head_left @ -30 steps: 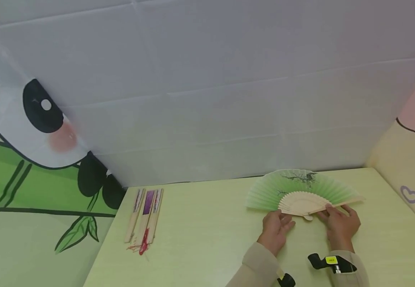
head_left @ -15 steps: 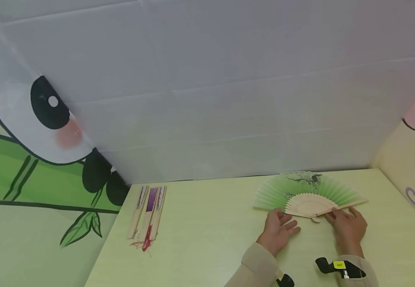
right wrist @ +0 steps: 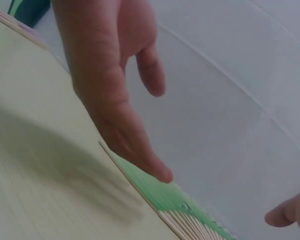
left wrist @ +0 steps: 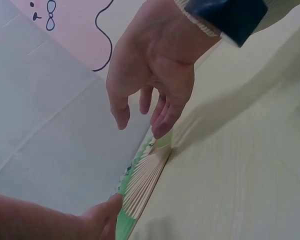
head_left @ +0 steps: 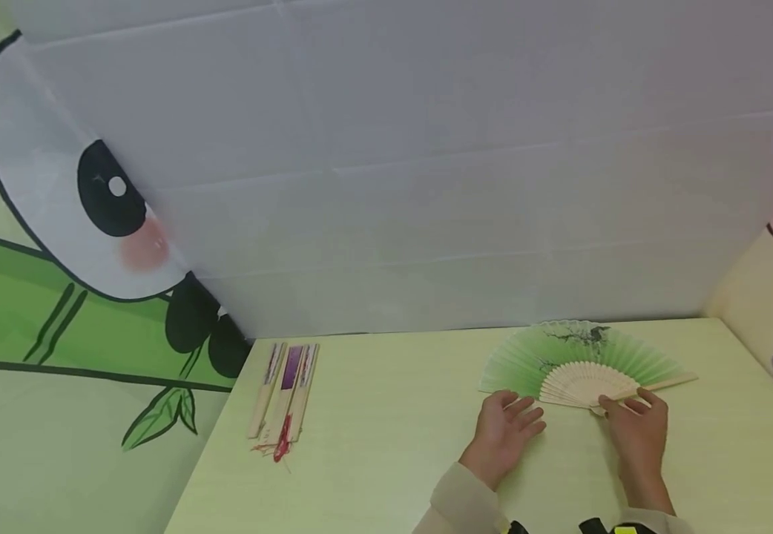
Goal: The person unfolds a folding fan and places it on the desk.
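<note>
A green folding fan (head_left: 576,363) with pale ribs and a dark branch print lies spread on the table. My right hand (head_left: 636,441) is over its right side, thumb near the pivot and index finger by the outer stick. In the left wrist view, the right hand's fingers (left wrist: 164,120) hang apart above the fan (left wrist: 147,172); contact is hard to judge. My left hand (head_left: 503,437) is in front of the fan's left edge, palm partly up and fingers loosely extended. The right wrist view shows this left hand (right wrist: 107,75) holding nothing.
Several folded fans (head_left: 286,393) with purple sections and red tassels lie at the left of the table (head_left: 393,430). A white sheet (head_left: 413,185) stands behind the table. The side wall (head_left: 760,319) borders it on the right.
My right hand has shifted left along the fan's outer stick toward the pivot. The left hand has drawn slightly away from the fan's left edge. The head view has turned a little left.
</note>
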Tool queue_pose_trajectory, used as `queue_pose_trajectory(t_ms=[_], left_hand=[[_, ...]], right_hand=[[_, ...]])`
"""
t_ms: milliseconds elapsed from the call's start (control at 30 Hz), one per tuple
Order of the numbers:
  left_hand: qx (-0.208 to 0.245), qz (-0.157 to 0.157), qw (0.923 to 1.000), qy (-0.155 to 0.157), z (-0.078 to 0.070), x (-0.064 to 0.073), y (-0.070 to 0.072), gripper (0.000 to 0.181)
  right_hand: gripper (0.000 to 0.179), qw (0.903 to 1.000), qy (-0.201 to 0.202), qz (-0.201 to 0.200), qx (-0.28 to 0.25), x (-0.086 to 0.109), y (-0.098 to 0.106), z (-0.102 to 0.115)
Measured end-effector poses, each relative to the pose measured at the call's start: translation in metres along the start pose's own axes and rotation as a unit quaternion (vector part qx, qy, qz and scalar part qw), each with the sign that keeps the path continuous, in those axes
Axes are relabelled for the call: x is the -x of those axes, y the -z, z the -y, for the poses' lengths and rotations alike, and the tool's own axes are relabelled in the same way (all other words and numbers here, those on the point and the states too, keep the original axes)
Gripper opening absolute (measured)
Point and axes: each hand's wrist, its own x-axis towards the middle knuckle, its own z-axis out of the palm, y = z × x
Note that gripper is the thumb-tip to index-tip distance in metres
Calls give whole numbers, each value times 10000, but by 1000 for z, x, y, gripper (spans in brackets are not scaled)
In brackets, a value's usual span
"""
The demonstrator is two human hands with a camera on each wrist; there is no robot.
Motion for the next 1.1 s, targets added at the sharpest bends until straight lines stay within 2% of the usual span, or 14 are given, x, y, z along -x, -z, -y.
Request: queue_pose_trajectory(t_ms=[100, 200, 400, 533, 667, 867, 1100], left_hand=[[-141, 73, 9997, -193, -10, 4, 8, 59], [-249, 18, 9990, -383, -22, 6, 19, 59], [-339, -16, 9969, -706, -47, 9, 44, 60], [-510, 73, 9941, -950, -63, 11, 59, 62], [-744, 32, 9901, -1192, -75, 12, 73, 63], [-1006, -263, 9832, -1501, -92, 14, 94, 61], [-1085, -826, 9738, -1822, -114, 16, 122, 55]], right_hand=[[73, 9993, 270, 245, 17, 18, -18, 2], [66, 9971, 524, 557, 38, 35, -40, 5], [58, 9870, 920, 1316, 47, 67, -79, 9], [55, 9824, 1112, 1498, 97, 80, -97, 13], [52, 9810, 1157, 1555, 91, 89, -108, 14], [50, 9801, 1073, 1669, 18, 96, -119, 14], [50, 9734, 1237, 1924, -135, 107, -135, 11]])
